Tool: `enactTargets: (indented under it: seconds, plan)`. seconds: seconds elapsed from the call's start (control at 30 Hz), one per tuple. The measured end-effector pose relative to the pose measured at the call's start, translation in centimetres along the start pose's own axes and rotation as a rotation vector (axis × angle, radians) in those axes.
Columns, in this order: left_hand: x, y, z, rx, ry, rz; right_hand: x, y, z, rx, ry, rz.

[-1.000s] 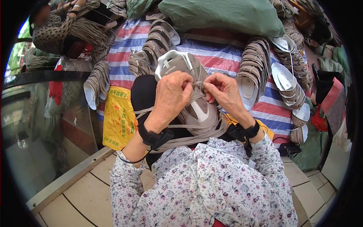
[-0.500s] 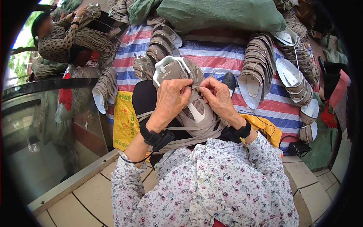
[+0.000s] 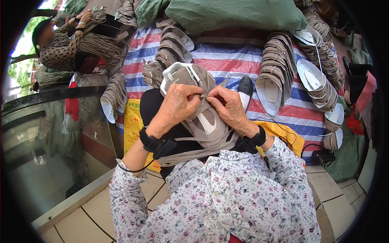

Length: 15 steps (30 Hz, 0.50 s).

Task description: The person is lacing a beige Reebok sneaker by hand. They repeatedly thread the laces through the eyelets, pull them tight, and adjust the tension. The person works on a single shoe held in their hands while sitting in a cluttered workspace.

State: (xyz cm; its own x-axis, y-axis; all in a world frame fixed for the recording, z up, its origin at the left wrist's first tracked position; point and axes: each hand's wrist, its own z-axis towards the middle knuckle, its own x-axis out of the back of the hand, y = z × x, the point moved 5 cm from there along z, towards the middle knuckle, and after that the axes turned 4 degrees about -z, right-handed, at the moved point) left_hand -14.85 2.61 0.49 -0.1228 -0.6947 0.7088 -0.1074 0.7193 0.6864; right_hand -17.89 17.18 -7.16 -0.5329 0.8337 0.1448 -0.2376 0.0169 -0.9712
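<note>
Both hands (image 3: pixel 202 106) pinch shoe (image 3: pixel 194 87) (grey).

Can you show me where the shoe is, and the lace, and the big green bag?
shoe (image 3: pixel 204 121): head view, on the mesh panel of its grey upper.
lace (image 3: pixel 194 139): head view, on the flat beige strand running below the shoe.
green bag (image 3: pixel 239 14): head view, on the middle of its cloth.

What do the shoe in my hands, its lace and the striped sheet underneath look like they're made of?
Shoe: likely synthetic mesh with smooth taupe overlays, matte; a woven panel shows on the tongue.
Lace: flat woven textile tape, beige, limp and looping.
Striped sheet: probably woven plastic tarpaulin, faintly shiny and creased, in red, white and blue bands.
</note>
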Motion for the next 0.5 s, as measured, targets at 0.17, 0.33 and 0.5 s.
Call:
enactTargets:
  seconds: [0.17, 0.33, 0.5]
  plan:
    - [0.4, -0.1, 1.2, -0.089, -0.07, 0.007, 0.2, 0.4, -0.2, -0.036, -0.045, 0.051]
    - [0.2, -0.2, 1.8, -0.027, -0.146, -0.03, 0.5, -0.4, 0.2, 0.05, -0.031, 0.016]
    - [-0.1, -0.4, 1.4, 0.007, -0.134, -0.05, 0.7, -0.9, 0.3, 0.082, -0.044, -0.011]
